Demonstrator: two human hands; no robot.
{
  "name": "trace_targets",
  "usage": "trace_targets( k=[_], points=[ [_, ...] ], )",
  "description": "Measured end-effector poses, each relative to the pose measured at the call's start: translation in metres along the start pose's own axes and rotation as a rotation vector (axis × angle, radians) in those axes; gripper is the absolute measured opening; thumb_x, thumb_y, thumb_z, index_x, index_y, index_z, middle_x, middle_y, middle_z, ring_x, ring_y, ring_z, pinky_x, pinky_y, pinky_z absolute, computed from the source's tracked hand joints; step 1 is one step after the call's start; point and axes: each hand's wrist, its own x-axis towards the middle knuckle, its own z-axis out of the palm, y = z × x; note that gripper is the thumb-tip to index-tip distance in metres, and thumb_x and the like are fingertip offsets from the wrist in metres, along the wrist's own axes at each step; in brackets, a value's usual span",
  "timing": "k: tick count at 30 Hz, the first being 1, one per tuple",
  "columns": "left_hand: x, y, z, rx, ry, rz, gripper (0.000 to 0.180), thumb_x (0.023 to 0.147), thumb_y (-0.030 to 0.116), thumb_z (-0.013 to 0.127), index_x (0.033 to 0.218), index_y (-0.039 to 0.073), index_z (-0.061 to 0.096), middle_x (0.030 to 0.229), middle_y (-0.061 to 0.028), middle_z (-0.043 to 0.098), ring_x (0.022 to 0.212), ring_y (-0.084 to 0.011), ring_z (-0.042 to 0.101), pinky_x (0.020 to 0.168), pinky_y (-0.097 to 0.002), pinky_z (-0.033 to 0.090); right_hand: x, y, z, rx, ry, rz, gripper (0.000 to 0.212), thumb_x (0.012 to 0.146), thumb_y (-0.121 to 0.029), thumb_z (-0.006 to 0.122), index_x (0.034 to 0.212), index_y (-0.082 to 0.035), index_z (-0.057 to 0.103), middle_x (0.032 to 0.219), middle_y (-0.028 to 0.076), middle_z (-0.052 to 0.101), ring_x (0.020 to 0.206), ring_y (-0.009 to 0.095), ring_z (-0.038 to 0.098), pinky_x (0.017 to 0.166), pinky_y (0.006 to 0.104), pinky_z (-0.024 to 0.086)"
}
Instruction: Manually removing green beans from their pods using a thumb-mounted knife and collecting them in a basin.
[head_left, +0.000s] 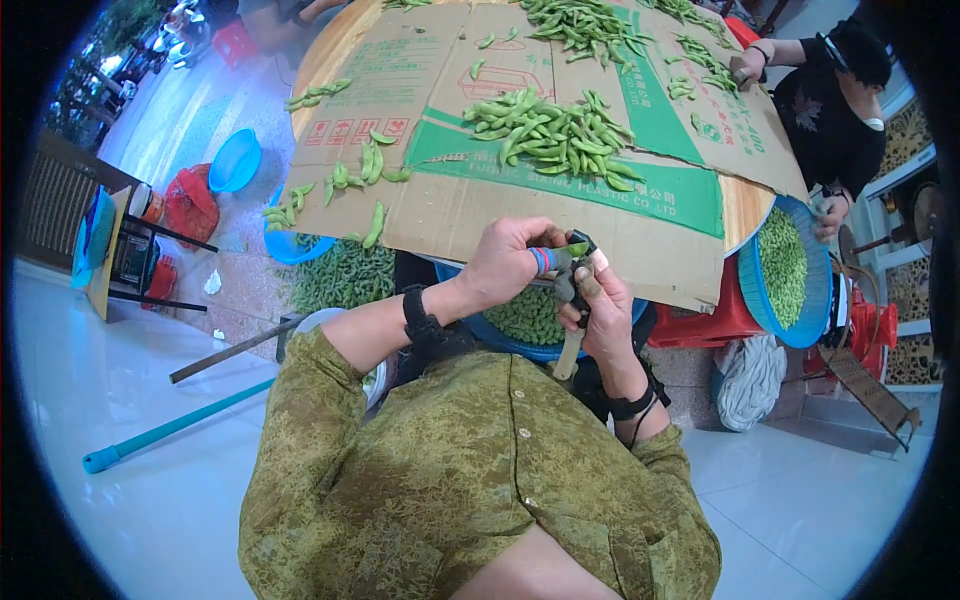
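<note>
Above the near edge of the cardboard-covered table, my hands meet over a blue basin (520, 350) of green pods. The fingers of my left hand (500, 262) are pinched together on a green bean pod (574, 249), with blue and red tape around one fingertip. My right hand (605, 310) is wrapped round a small dark tool with a pale, flat handle-like piece (568, 356) hanging below; its exact kind is unclear. The pod lies against the dark end of this tool. A large heap of bean pods (550, 130) rests on the cardboard (450, 215) beyond my hands.
At the right, a blue basket (822, 290) holds shelled green beans, near a co-worker in black (830, 120). More pods (345, 280) are piled on the floor at left. A teal pole (190, 425), a red net bag (190, 205) and a blue basin (236, 160) lie further left.
</note>
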Motion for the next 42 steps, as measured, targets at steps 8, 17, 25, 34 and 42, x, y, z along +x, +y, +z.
trace_targets(
  k=[8, 17, 25, 34, 42],
  points=[
    [0.010, -0.003, -0.009, -0.642, -0.169, -0.296, 0.013, 0.082, 0.006, 0.063, 0.095, 0.004, 0.063, 0.083, -0.0030, 0.064, 0.070, -0.0090, 0.061, 0.055, -0.0205, 0.047, 0.001, -0.004, -0.009, -0.011, -0.014, -0.010, 0.030, 0.093, -0.009, 0.052, 0.122, -0.003, 0.053, 0.083, 0.004, 0.060, 0.049, 0.006, 0.041, 0.041, 0.0196, 0.034],
    [0.007, -0.009, -0.011, -0.804, -0.267, -0.380, 0.011, 0.084, 0.008, 0.063, 0.094, 0.004, 0.061, 0.082, -0.0059, 0.063, 0.063, -0.0138, 0.064, 0.045, -0.0181, 0.041, 0.000, -0.013, -0.006, 0.224, -0.206, 0.132, 0.034, 0.092, -0.014, 0.056, 0.124, -0.002, 0.050, 0.090, 0.007, 0.061, 0.047, 0.005, 0.038, 0.038, 0.0182, 0.032],
    [0.012, -0.022, -0.012, -0.275, -0.290, -0.011, 0.018, 0.081, 0.010, 0.066, 0.096, 0.003, 0.060, 0.082, -0.0088, 0.063, 0.064, -0.0166, 0.062, 0.051, -0.0282, 0.047, 0.003, -0.008, -0.013, 0.356, -0.069, 0.259, 0.033, 0.095, -0.017, 0.052, 0.126, -0.007, 0.048, 0.084, 0.005, 0.057, 0.046, 0.004, 0.035, 0.037, 0.0172, 0.030],
    [0.001, 0.007, -0.012, 0.943, -0.007, 0.804, 0.023, 0.071, 0.002, 0.060, 0.094, 0.001, 0.060, 0.070, -0.0109, 0.054, 0.065, -0.0305, 0.059, 0.057, -0.0404, 0.048, 0.004, 0.000, -0.023, 0.502, -0.081, 0.346, 0.032, 0.095, -0.017, 0.051, 0.126, -0.013, 0.049, 0.078, 0.002, 0.053, 0.048, 0.004, 0.035, 0.037, 0.0171, 0.030],
    [0.004, 0.001, -0.006, 0.393, 0.045, 0.472, 0.012, 0.082, 0.011, 0.061, 0.088, 0.001, 0.065, 0.067, -0.0115, 0.062, 0.058, -0.0221, 0.059, 0.052, -0.0304, 0.045, 0.004, -0.002, -0.007, 0.484, -0.035, 0.296, 0.031, 0.094, -0.016, 0.052, 0.125, -0.012, 0.049, 0.085, 0.002, 0.056, 0.048, 0.004, 0.035, 0.038, 0.0169, 0.031]
  ],
)
